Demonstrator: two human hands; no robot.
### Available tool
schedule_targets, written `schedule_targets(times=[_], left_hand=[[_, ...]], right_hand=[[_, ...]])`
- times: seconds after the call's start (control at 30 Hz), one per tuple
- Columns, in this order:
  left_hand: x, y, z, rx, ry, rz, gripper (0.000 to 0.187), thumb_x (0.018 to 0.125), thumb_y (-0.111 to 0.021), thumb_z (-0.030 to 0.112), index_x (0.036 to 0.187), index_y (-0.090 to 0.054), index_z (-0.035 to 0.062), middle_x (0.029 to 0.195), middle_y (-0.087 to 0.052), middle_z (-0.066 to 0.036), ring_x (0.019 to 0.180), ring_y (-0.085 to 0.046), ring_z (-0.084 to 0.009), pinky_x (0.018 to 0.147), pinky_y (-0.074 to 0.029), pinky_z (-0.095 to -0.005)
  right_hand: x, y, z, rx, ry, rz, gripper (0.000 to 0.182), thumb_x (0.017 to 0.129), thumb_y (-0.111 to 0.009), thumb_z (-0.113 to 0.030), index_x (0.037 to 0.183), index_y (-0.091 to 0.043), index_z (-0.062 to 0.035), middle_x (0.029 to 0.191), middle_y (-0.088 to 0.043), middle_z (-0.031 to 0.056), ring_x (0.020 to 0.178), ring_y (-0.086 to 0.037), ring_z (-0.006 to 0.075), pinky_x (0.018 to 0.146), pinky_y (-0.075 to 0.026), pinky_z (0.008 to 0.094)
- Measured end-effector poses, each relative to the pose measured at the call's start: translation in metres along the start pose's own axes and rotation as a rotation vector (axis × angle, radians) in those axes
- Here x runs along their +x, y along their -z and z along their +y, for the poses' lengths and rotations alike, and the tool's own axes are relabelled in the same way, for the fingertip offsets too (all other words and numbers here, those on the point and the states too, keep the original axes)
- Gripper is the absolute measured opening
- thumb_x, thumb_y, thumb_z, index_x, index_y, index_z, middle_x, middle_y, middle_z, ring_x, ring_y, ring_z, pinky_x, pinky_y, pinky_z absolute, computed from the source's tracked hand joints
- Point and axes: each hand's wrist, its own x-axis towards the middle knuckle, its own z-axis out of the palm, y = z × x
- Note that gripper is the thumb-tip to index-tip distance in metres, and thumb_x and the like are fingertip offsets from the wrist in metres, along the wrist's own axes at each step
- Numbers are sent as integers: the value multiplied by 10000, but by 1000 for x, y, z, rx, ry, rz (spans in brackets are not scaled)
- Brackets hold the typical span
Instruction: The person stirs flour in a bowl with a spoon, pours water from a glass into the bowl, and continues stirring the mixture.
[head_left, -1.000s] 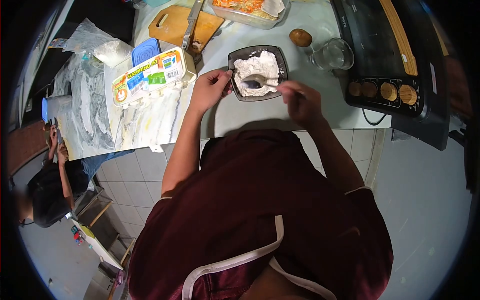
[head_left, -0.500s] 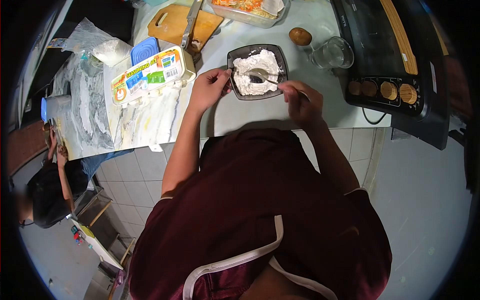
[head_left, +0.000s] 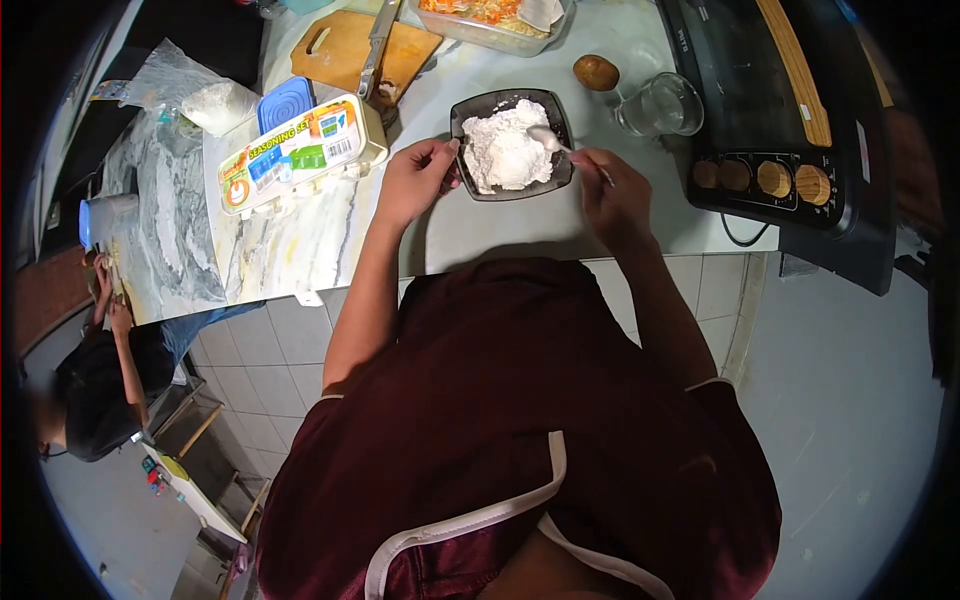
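A dark, square-sided bowl point(head_left: 562, 180) stands on the counter in front of me, with a heap of white powder that looks like flour point(head_left: 505, 150) inside. My left hand point(head_left: 420, 178) pinches the bowl's left rim between thumb and fingers. From the right, my right hand point(head_left: 612, 195) grips the handle of a metal spoon point(head_left: 545, 137). The spoon's head rests at the right side of the powder and has white powder on it. Beyond my right hand are a brown, roundish potato-like item point(head_left: 597, 73) and a clear glass jug point(head_left: 662, 106).
On the left sit a seasoning set box point(head_left: 295, 150), a blue lid point(head_left: 286, 104) and a bag of white powder point(head_left: 220, 107). A knife point(head_left: 378, 45) lies across a wooden board point(head_left: 335, 50). A tub of shredded food point(head_left: 490, 22) is behind; an oven point(head_left: 760, 120) stands right. Another person point(head_left: 100, 390) works far left.
The spoon has moved from the middle of the bowl to the right side of the powder. The dark gap in the powder is now covered. My left hand stays on the rim.
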Motion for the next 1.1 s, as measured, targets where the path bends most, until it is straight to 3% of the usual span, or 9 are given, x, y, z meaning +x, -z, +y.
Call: schedule_targets(times=[0.07,0.13,0.17,0.33,0.67,0.77,0.87,0.93,1.1], left_hand=[[-2,0,3,8,18,12,314,941,-575,297,836,-637,7,673,-607,-15,586,-574,-71,528,-449,-222],[-2,0,3,10,22,12,317,942,-574,299,837,-639,8,675,-607,-14,586,-575,-72,529,-449,-221],[-3,0,3,13,23,10,319,943,-572,301,838,-640,8,677,-607,-13,587,-576,-73,531,-450,-220],[-1,0,3,6,17,5,325,942,-572,305,833,-641,7,676,-604,-11,590,-576,-74,528,-448,-221],[-2,1,6,32,37,-7,325,944,-566,306,843,-642,8,691,-617,-20,594,-595,-79,526,-452,-220],[-2,1,5,0,61,-5,317,945,-563,307,870,-645,10,708,-626,-25,599,-604,-85,528,-459,-221],[0,3,2,3,48,-22,313,946,-561,304,896,-646,7,722,-632,-31,612,-610,-87,531,-466,-225],[1,3,5,-4,26,-33,313,948,-557,294,889,-648,0,711,-630,-35,617,-611,-89,532,-468,-227],[2,2,12,41,-2,-49,322,952,-555,281,877,-651,-16,674,-620,-42,600,-594,-93,538,-467,-232]], right_hand=[[-3,-3,3,17,-23,-6,81,892,-614,-116,932,-637,-50,820,-668,95,698,-654,264,632,-511,330],[-5,0,-2,205,-340,-66,90,897,-609,-116,943,-642,-47,819,-668,94,694,-651,259,629,-509,319],[-7,0,-4,206,-340,-68,90,897,-609,-116,943,-642,-47,819,-668,94,694,-651,259,629,-509,319],[-8,-2,-4,192,-16,-126,95,891,-609,-112,950,-642,-45,807,-659,82,671,-636,247,614,-501,312],[8,-4,14,21,162,-38,62,873,-624,-96,910,-633,-47,793,-641,109,667,-619,288,615,-505,348],[1,-4,6,132,85,-8,69,887,-616,-99,929,-630,-45,776,-636,95,648,-619,235,618,-501,324],[-6,-4,12,252,-181,-45,131,936,-569,-150,961,-635,-40,730,-615,57,606,-578,138,570,-469,280],[-7,-14,33,497,-513,-42,239,977,-512,-221,1069,-608,-23,675,-552,2,594,-491,57,550,-407,225],[-9,-11,44,778,-712,26,364,980,-508,-261,1226,-511,8,663,-492,-31,611,-433,41,572,-362,204]])
